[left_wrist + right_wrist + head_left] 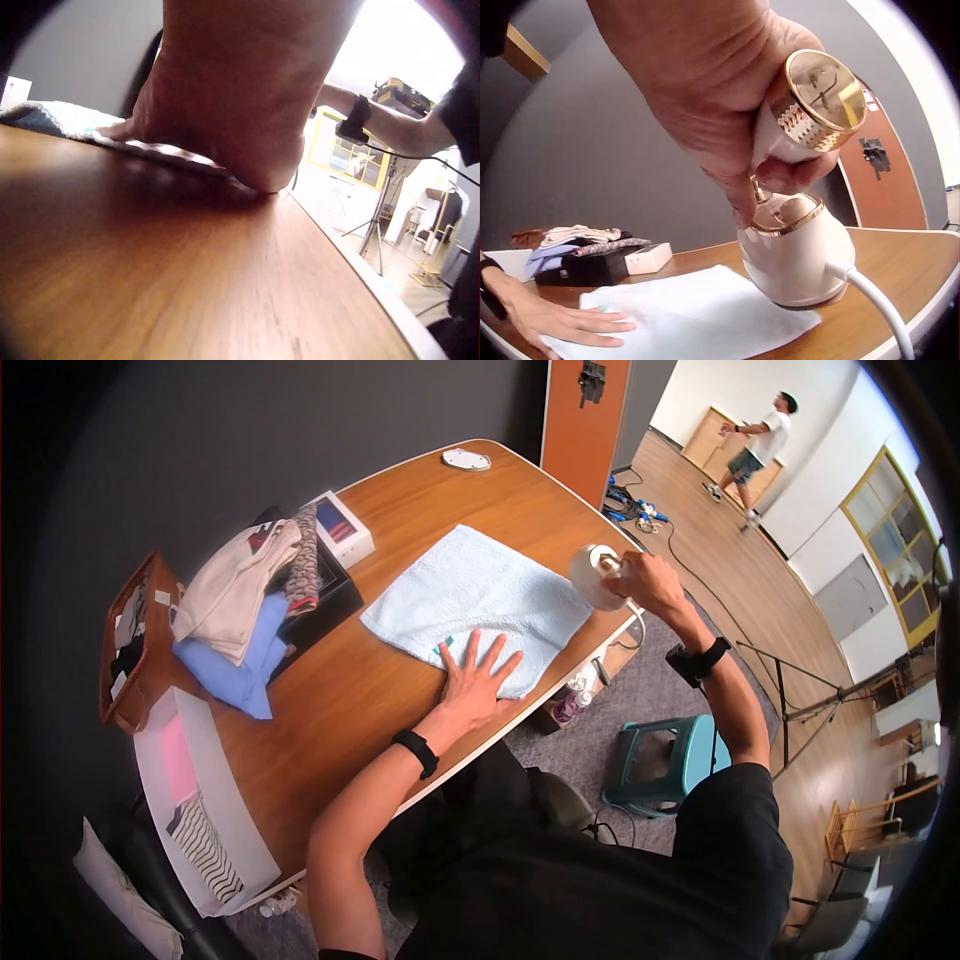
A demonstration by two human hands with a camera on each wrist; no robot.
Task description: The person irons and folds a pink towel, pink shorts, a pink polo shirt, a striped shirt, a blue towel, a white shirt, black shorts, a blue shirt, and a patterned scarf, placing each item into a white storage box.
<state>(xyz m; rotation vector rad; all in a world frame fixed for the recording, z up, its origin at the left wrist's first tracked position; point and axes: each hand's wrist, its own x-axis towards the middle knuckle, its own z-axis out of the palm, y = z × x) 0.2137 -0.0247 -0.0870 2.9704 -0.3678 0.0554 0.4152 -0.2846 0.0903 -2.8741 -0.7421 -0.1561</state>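
Note:
A light blue towel [480,585] lies spread on the wooden table [330,670], with a small teal tag near its front edge. My left hand [470,690] presses flat on the towel's near edge, fingers spread; the left wrist view shows its heel close to the table edge. In my right hand [650,582] is the handle of a white handheld garment steamer [799,259] with gold trim. The steamer is over the towel's right corner, its white cord [877,300] trailing off to the right. My curled fingers hide part of the handle.
Folded clothes [240,590] on a black box, a white box [342,530], a brown basket [150,700] and a white bin [250,850] line the left side. A white oval plate [467,459] is at the far end. Beside the table stands a teal stool [690,760]; a person [760,445] walks beyond.

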